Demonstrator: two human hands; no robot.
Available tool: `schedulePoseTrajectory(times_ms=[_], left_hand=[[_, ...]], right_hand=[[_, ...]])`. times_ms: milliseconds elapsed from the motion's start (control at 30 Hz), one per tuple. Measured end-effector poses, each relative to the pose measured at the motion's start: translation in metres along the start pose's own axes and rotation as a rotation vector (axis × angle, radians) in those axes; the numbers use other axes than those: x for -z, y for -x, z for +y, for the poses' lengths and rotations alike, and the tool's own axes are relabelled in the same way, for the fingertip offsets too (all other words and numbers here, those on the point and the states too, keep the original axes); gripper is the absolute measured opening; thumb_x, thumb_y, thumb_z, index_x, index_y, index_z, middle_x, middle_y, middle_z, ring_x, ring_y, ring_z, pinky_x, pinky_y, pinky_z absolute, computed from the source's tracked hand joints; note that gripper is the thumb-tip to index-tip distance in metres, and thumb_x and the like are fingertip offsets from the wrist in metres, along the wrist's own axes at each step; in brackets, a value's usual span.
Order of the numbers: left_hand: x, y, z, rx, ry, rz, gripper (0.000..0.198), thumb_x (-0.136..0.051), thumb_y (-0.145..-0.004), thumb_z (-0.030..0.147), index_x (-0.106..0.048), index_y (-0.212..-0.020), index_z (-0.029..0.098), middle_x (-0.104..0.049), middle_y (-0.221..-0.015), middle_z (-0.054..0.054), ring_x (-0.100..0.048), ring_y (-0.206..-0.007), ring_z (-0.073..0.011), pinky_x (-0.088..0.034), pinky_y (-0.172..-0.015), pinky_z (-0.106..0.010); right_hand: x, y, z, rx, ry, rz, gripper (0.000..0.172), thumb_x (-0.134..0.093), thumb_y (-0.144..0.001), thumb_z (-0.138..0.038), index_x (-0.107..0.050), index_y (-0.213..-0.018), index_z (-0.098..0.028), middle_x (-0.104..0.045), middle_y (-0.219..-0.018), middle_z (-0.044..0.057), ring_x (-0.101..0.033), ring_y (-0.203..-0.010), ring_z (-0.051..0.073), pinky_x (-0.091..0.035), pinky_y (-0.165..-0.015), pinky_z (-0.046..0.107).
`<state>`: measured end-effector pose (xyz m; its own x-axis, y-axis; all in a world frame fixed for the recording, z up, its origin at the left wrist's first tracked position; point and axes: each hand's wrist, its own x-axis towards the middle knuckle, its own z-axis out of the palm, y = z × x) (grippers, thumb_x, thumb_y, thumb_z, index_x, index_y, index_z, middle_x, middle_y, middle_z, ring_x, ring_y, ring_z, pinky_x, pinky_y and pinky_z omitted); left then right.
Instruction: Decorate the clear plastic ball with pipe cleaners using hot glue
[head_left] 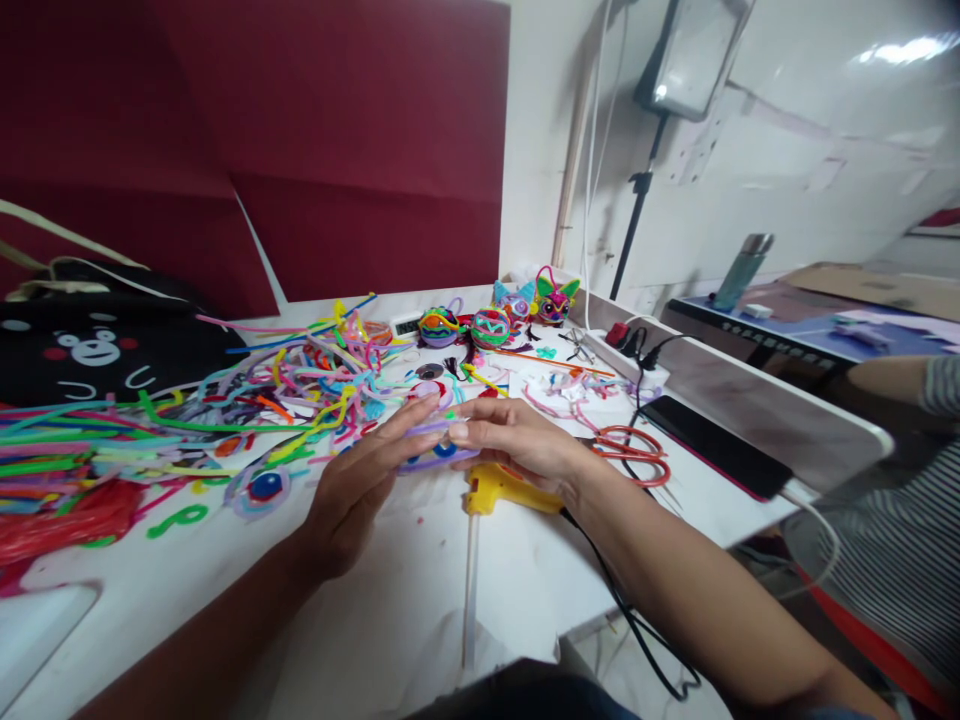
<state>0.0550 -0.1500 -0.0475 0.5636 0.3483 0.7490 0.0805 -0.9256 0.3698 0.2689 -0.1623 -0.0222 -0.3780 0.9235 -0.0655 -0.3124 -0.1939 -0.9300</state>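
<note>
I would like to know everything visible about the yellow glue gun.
The yellow glue gun, apparently plastic, lies on the white table, partly hidden by the right hand. A thin pale rod extends from it toward the wearer; a black cord leaves its right end. Whether the hand touches it is unclear.

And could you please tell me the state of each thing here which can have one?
Lilac piece: held between left hand and right hand
Yellow glue gun: lying down, cord attached
Orange-handled scissors: lying down; blades mostly hidden, open or shut unclear
Phone: dark, cable plugged in
Power strip: plugs inserted
Flask: standing, lid on
Panel lamp: seems unlit
Digital display: too blurred to read
</note>
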Motion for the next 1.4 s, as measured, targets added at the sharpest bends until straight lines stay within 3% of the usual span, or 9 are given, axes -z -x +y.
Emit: schedulePoseTrajectory(times_ms=[167,333,567,900,1067,1400], left_hand=[[-0.0013,0.0003,-0.0014,-0.055,-0.028,-0.003,0.042,-0.035,-0.098,0.02,-0.05,-0.138,0.018,-0.041,-0.152,-0.012,-0.04,-0.138,-0.03,-0.031,-0.114,-0.054],[-0.002,0.0007,-0.0015,-0.098,-0.256,-0.019,0.046,-0.041,-0.096,0.015,-0.044,-0.142,0.021,-0.039,-0.153,-0.012,-0.042,-0.137,-0.0267,-0.037,-0.111,-0.047],[-0.0047,-0.0005,-0.0041,-0.18,-0.41,0.01,0.054,-0.057,-0.088,0.008,-0.044,-0.139,0.021,-0.046,-0.148,-0.013,-0.05,-0.131,-0.0248,-0.045,-0.106,-0.04],[-0.0049,-0.0014,0.0012,-0.252,-0.548,0.078,0.054,-0.053,-0.091,0.011,-0.042,-0.142,0.024,-0.052,-0.144,-0.01,-0.054,-0.127,-0.0257,-0.048,-0.105,-0.044],[-0.0051,0.0004,-0.0032,-0.28,-0.539,0.071,0.053,-0.052,-0.091,0.01,-0.043,-0.142,0.023,-0.06,-0.135,-0.01,-0.058,-0.123,-0.0245,-0.05,-0.103,-0.044],[-0.0044,0.0039,-0.0068,-0.315,-0.549,0.062,0.053,-0.057,-0.088,0.005,-0.051,-0.137,0.024,-0.055,-0.141,-0.01,-0.058,-0.122,-0.0241,-0.052,-0.101,-0.04]], right_hand=[[0.0014,-0.0003,0.0017,0.001,0.001,0.003,0.042,-0.091,-0.053,-0.031,-0.068,-0.085,-0.016,-0.068,-0.077,-0.001,-0.065,-0.068,0.011,-0.055,-0.073,0.026],[0.0007,0.0002,0.0013,-0.009,-0.021,-0.002,0.044,-0.091,-0.052,-0.034,-0.069,-0.084,-0.015,-0.069,-0.078,0.001,-0.065,-0.07,0.012,-0.055,-0.072,0.025],[-0.0027,0.0018,-0.0005,-0.017,-0.016,-0.019,0.044,-0.091,-0.05,-0.035,-0.068,-0.08,-0.013,-0.068,-0.077,0.001,-0.064,-0.069,0.011,-0.055,-0.07,0.024],[-0.0056,0.0029,-0.0003,-0.032,-0.039,-0.008,0.038,-0.092,-0.049,-0.031,-0.068,-0.074,-0.013,-0.066,-0.075,0.0,-0.062,-0.071,0.011,-0.055,-0.069,0.024],[-0.0059,0.0022,0.0008,-0.046,-0.047,-0.009,0.042,-0.093,-0.047,-0.033,-0.068,-0.075,-0.013,-0.065,-0.076,-0.001,-0.062,-0.07,0.011,-0.055,-0.07,0.025],[-0.0054,0.0017,0.0034,-0.055,-0.007,-0.024,0.045,-0.09,-0.051,-0.045,-0.068,-0.075,-0.013,-0.066,-0.076,0.0,-0.062,-0.067,0.009,-0.053,-0.07,0.024]])
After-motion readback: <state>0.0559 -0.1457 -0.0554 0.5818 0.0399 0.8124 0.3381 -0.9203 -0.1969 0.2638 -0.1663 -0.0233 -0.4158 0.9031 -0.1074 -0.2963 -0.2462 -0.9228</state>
